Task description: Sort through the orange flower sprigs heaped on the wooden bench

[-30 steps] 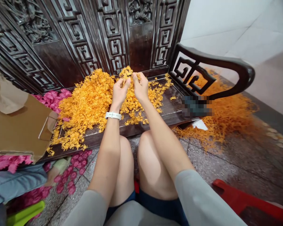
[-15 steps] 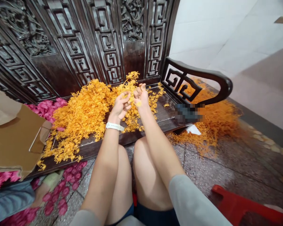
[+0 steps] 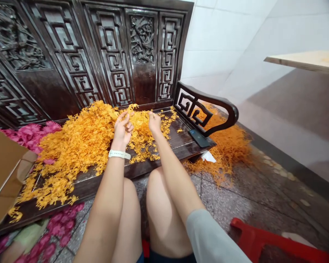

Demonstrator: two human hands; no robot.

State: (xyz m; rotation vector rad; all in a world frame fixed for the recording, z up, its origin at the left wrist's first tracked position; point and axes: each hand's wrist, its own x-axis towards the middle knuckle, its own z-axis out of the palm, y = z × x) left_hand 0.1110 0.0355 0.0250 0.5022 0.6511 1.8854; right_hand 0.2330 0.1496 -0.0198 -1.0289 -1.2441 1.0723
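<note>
My left hand [image 3: 123,128], with a pale watch strap at the wrist, pinches a yellow-orange artificial flower piece [image 3: 132,107] that sticks up past the fingertips. To its right, a short gap away, my right hand [image 3: 155,123] is closed with thumb and fingers together; whatever lies in the pinch is too small to make out. Below and between both hands, loose flower pieces [image 3: 142,140] are strewn over the dark wooden bench [image 3: 178,140]. A large heap of the same orange flower pieces [image 3: 84,135] rises left of my left hand.
A phone [image 3: 199,138] lies by the bench's armrest [image 3: 224,104]. Orange stems [image 3: 227,149] are piled on the floor beyond. Pink flowers [image 3: 30,135] and a cardboard box [image 3: 5,175] sit at left. A red stool [image 3: 252,237] stands lower right. Someone's foot shows at lower left.
My hands have drawn apart, the right one closing its fingers. The flower piece stays with my left hand. The view has swung rightward, showing more of the board at right.
</note>
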